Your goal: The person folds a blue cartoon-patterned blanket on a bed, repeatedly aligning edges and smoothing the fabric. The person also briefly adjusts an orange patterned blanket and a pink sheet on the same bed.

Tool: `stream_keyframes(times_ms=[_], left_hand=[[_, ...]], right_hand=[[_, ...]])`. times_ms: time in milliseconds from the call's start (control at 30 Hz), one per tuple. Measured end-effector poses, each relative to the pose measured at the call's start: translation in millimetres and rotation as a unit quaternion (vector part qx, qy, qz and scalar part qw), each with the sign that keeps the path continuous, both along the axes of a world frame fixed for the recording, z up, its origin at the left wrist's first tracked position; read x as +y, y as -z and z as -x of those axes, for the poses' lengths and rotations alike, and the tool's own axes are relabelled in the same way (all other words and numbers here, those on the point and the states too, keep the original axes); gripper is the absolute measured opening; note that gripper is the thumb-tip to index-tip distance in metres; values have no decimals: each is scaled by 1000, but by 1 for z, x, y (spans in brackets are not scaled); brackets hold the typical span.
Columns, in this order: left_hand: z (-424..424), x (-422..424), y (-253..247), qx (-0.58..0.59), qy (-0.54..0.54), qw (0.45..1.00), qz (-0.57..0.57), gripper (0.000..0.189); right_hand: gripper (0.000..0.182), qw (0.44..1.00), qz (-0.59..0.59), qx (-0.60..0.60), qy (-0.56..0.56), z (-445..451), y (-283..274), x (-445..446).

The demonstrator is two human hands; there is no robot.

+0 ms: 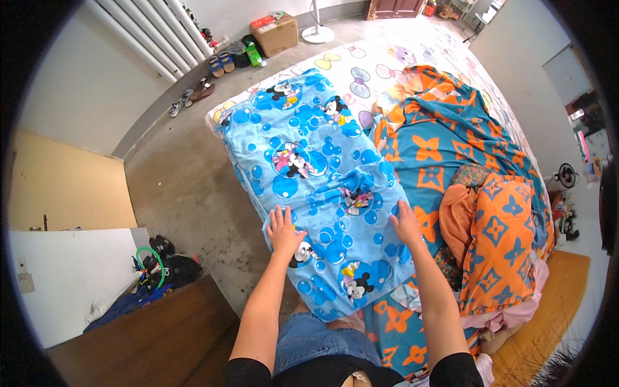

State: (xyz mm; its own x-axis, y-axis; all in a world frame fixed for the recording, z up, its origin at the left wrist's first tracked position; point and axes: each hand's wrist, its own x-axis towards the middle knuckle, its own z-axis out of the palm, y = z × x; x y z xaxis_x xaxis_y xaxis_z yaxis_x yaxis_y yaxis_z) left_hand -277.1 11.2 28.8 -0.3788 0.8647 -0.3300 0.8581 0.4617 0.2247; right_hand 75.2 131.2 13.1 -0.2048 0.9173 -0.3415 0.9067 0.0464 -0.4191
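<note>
A blue cartoon-print quilt (pixel 314 193), folded into a long block, lies along the left side of the bed in front of me. My left hand (pixel 285 234) rests flat on its left part, fingers spread. On its right edge lies my right hand (pixel 406 225), palm down with the thumb apart. The cloth is rumpled between and beyond the hands. Right of the quilt spreads a teal and orange patterned cover (pixel 425 169), bunched up. An orange pillow (pixel 500 246) with teal motifs lies on it, beside a crumpled orange-brown cloth (pixel 456 215).
The bed's white printed sheet (pixel 360 80) shows beyond the quilt. A wooden headboard (pixel 556 300) stands at the lower right. On the floor are a cardboard box (pixel 275 36), blue slippers (pixel 221 64) and other shoes. A dark brown wooden surface (pixel 159 329) is at lower left.
</note>
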Motion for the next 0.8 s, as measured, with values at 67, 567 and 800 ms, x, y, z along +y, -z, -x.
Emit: stream_keyframes(times_ms=[67, 567, 800], left_hand=[[5, 16, 6, -26, -27, 998, 43, 95], [46, 41, 16, -87, -5, 996, 18, 43], [42, 52, 38, -21, -4, 1000, -12, 40]], right_hand=[[68, 1000, -8, 16, 12, -1, 12, 12], [29, 999, -27, -6, 16, 54, 10, 116], [32, 987, -144, 16, 74, 73, -4, 136]])
